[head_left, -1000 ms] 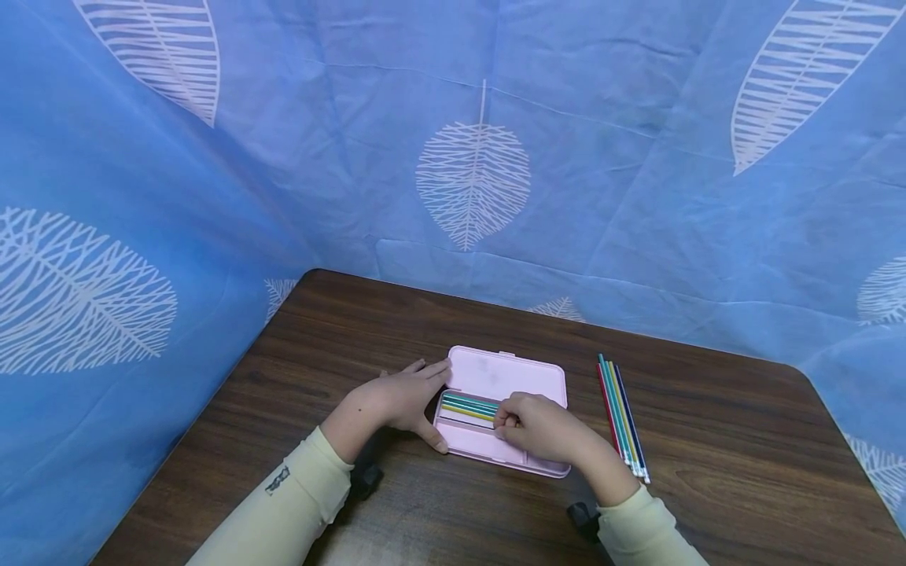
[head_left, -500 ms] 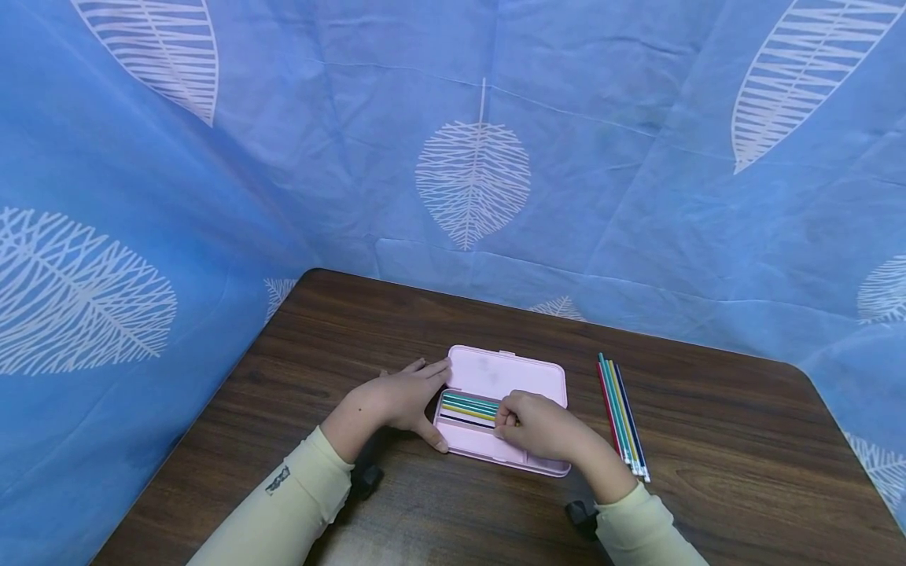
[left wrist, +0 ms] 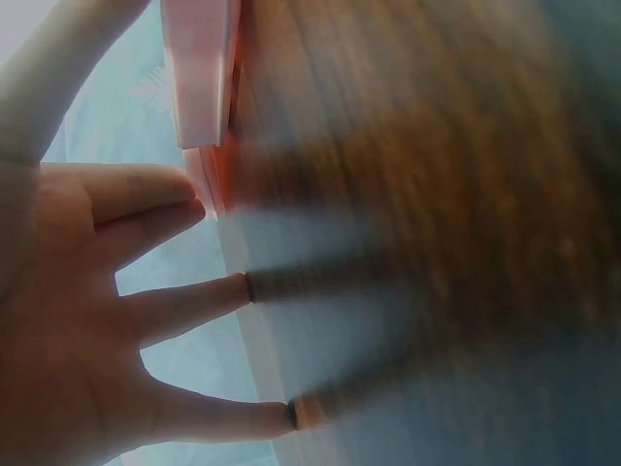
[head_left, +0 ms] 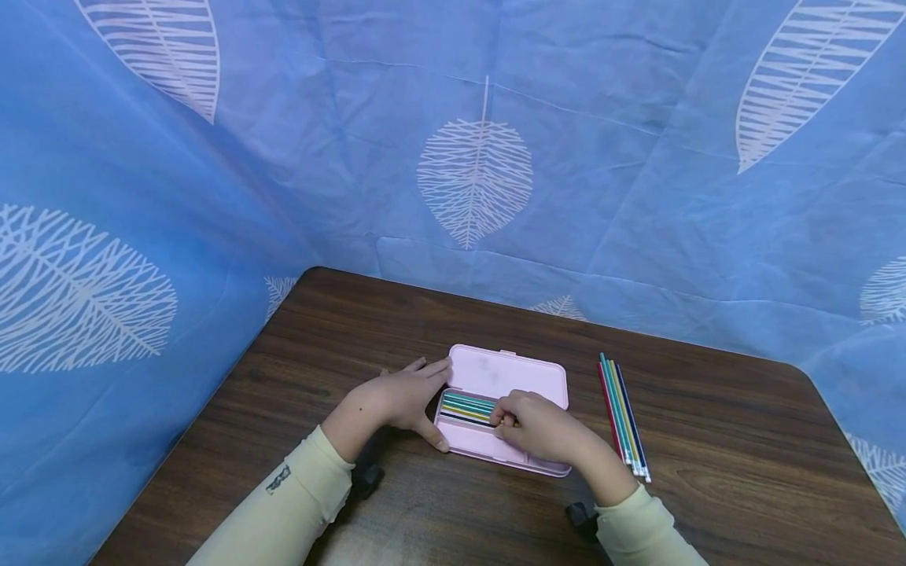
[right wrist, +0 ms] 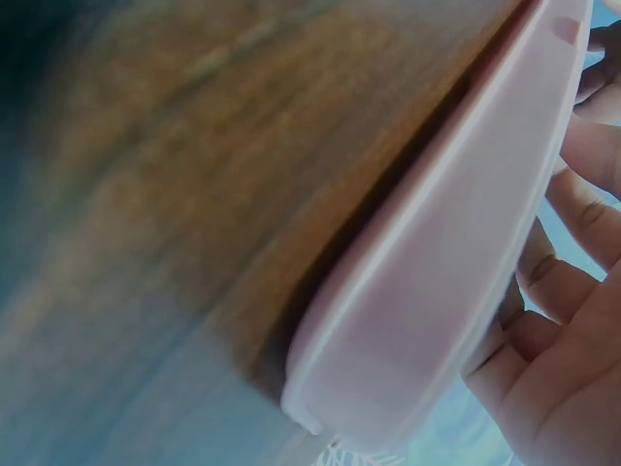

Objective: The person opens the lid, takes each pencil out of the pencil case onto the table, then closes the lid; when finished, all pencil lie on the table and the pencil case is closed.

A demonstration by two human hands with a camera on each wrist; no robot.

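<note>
A pink pencil case (head_left: 488, 445) lies with its lid raised back on the table. Several pencils (head_left: 467, 404) in teal, yellow and a dark colour lie side by side in its rear compartment. My left hand (head_left: 403, 399) steadies the case's left side, thumb at the near corner and fingers spread toward the lid (head_left: 506, 373). Over the case, my right hand (head_left: 541, 427) has curled fingers and pinches a dark pencil at the front of the row; its far end is hidden by the hand. In the right wrist view the case wall (right wrist: 417, 272) stands beside the curled fingers.
Right of the case, several loose pencils (head_left: 621, 417) in red, teal, yellow and dark blue lie together on the brown wooden table (head_left: 736, 440). A blue cloth (head_left: 609, 157) with white leaf prints hangs behind the table.
The dark pencil has come into sight along the front of the row in the case. My right fingers have shifted slightly left; my left hand has stayed in place.
</note>
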